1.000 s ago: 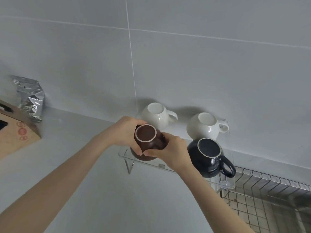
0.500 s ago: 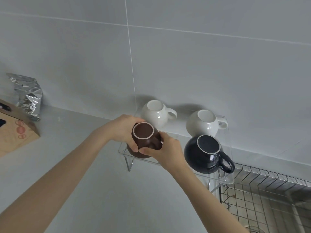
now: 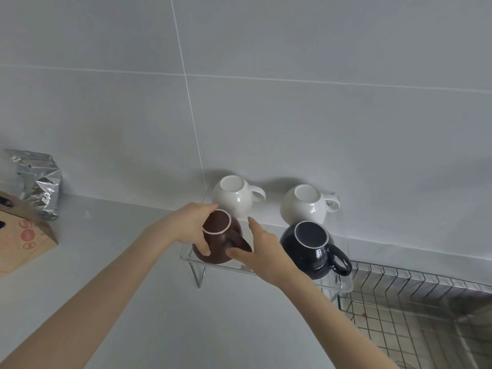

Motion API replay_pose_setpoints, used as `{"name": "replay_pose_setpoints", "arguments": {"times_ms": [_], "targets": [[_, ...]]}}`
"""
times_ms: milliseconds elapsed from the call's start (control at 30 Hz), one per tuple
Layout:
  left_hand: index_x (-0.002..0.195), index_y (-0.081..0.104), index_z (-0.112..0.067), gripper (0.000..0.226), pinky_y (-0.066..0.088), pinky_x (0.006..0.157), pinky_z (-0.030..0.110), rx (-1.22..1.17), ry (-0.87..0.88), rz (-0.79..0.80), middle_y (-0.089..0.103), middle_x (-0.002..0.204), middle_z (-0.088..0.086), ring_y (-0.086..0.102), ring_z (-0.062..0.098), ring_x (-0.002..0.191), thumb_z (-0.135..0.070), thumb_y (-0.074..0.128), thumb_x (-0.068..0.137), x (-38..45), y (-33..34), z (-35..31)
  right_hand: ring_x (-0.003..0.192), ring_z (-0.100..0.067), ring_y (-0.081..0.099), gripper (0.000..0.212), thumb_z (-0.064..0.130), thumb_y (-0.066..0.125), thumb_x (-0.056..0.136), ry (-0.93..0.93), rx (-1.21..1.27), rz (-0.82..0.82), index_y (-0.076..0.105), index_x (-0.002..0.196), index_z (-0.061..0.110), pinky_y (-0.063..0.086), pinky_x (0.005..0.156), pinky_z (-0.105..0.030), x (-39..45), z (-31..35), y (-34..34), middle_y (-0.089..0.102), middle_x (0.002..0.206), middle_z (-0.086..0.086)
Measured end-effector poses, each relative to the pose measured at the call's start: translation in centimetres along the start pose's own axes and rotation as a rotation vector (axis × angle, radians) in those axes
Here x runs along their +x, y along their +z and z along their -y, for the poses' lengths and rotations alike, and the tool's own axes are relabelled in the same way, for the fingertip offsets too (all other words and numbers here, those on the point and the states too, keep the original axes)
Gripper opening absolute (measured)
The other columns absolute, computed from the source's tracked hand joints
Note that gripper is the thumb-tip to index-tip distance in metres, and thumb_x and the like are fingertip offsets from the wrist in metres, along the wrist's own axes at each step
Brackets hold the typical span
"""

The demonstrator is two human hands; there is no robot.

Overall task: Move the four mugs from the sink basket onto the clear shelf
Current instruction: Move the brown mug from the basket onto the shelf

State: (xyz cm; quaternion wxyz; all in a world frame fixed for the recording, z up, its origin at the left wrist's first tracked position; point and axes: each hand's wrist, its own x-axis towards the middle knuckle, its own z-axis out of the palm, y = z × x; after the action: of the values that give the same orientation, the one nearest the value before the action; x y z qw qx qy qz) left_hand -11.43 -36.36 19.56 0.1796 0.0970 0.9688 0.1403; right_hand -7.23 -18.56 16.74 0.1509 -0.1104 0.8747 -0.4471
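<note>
A brown mug (image 3: pixel 218 237) stands upside down at the front left of the clear shelf (image 3: pixel 186 255). My left hand (image 3: pixel 190 226) wraps its left side. Beside the mug's right, my right hand (image 3: pixel 262 249) has its fingers spread, the thumb near the handle; whether it touches I cannot tell. A black mug (image 3: pixel 311 249) sits upside down at the front right of the shelf. Behind them, two white mugs (image 3: pixel 233 197) (image 3: pixel 304 206) rest upside down by the wall. The wire sink basket (image 3: pixel 415 312) lies at lower right; no mugs show in it.
A crumpled silver foil bag (image 3: pixel 37 182) and a brown cardboard box (image 3: pixel 21 235) stand on the grey counter at the left. A grey tiled wall rises directly behind the shelf.
The brown mug has come down onto the shelf's front left. My right hand has let go of it and spread its fingers; my left hand stays on it.
</note>
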Motion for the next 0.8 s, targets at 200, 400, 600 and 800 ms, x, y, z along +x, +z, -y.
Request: {"name": "replay_pose_setpoints", "arguments": {"times_ms": [200, 400, 600, 800], "targets": [[0.132, 0.037, -0.01, 0.095, 0.042, 0.097, 0.031, -0.032, -0.051, -0.051, 0.054, 0.13, 0.006, 0.05, 0.025, 0.12, -0.019, 0.085, 0.051, -0.6, 0.4, -0.8, 0.133, -0.02, 0.038, 0.068, 0.031, 0.054, 0.088, -0.002, -0.007, -0.032, 0.019, 0.145, 0.018, 0.029, 0.1, -0.022, -2.6, -1.0, -1.5, 0.035, 0.149, -0.004], [0.09, 0.063, -0.042, 0.043, 0.046, 0.091, 0.019, -0.818, 0.033, -0.214, 0.071, 0.092, -0.024, 0.062, -0.002, 0.093, -0.024, 0.082, 0.055, -2.9, 2.1, 0.5, 0.14, -0.011, 0.025, 0.055, 0.019, 0.044, 0.094, 0.017, 0.35, -0.128, 0.022, 0.144, 0.025, 0.021, 0.114, -0.026, -6.1, -2.1, 0.9, 0.027, 0.151, 0.008], [0.091, 0.064, -0.018, 0.019, 0.033, 0.105, 0.029, -1.353, -0.159, -0.433, 0.062, 0.103, 0.003, 0.051, 0.015, 0.115, -0.025, 0.046, 0.09, -3.2, 4.8, 0.3, 0.136, -0.003, 0.021, 0.061, 0.02, 0.041, 0.093, 0.101, 0.664, -0.099, 0.011, 0.145, 0.031, 0.016, 0.112, -0.026, -7.1, -0.7, 4.6, 0.024, 0.144, 0.017], [0.135, 0.04, -0.005, 0.05, 0.019, 0.118, 0.032, -1.321, -0.114, -0.367, 0.04, 0.146, 0.009, 0.035, 0.018, 0.136, -0.033, 0.023, 0.097, -2.9, 5.2, 0.9, 0.136, 0.004, 0.014, 0.053, 0.034, 0.033, 0.097, 0.083, 0.724, -0.14, 0.011, 0.145, 0.03, 0.01, 0.109, -0.019, -6.5, -0.1, 5.8, 0.016, 0.139, 0.026]]}}
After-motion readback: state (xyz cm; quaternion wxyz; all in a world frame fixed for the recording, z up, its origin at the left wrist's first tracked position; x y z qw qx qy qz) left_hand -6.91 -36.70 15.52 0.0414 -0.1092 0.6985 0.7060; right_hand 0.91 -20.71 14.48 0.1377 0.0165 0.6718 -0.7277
